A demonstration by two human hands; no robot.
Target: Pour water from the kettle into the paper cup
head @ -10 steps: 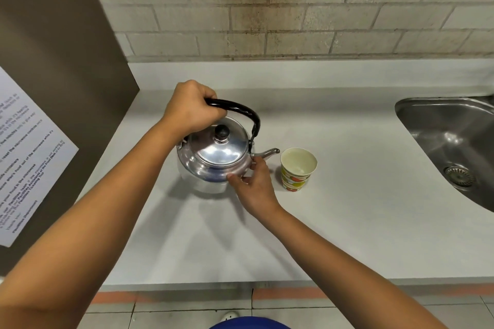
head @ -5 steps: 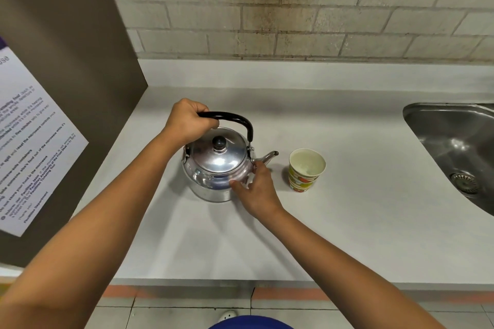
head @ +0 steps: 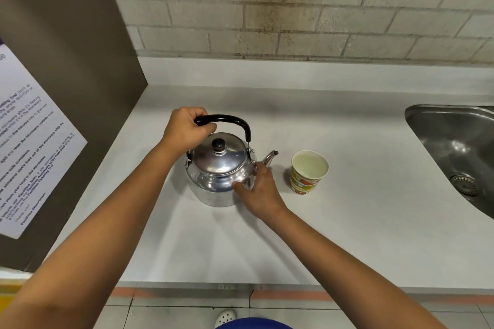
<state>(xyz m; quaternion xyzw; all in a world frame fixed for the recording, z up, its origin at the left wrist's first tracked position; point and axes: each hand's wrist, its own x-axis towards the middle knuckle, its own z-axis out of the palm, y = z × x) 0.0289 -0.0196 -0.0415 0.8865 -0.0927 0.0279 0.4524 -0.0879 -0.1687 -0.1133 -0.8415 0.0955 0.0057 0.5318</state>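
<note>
1. Kettle point(head: 219, 168) upright on the counter point(head: 347, 222), lid on, black knob point(head: 218, 145) up, spout point(head: 269, 157) pointing right toward the paper cup point(head: 308, 171).
2. Left hand point(head: 185, 129) wrapped tight around the left end of the black handle point(head: 230, 121); fingers fully curled, nothing else in it.
3. Right hand point(head: 260, 189) pressed flat-ish against the kettle's right flank just below the spout; fingers spread and touching metal, not closed around anything. Bracing contact, no real clamp.
4. Paper cup standing upright just right of the spout, apart from kettle and hand. Pale liquid visible inside, level near the rim. Coloured print on the outside.
5. Nothing between spout and cup. Counter otherwise bare around both.
6. Steel sink point(head: 454, 147) set into the counter at far right, drain strainer point(head: 464, 184) visible; well apart from the cup.
7. Brown side panel point(head: 66, 61) on the left with a printed notice point(head: 29, 147) stuck on it; text mostly too small to read.
8. Pale brick wall point(head: 294, 8) behind, stained in the middle, low light backsplash under it.
9. Tiled floor point(head: 173, 315) below the counter edge with an orange strip point(head: 288, 295); white shoe point(head: 226, 318) at the bottom of the head view.
</note>
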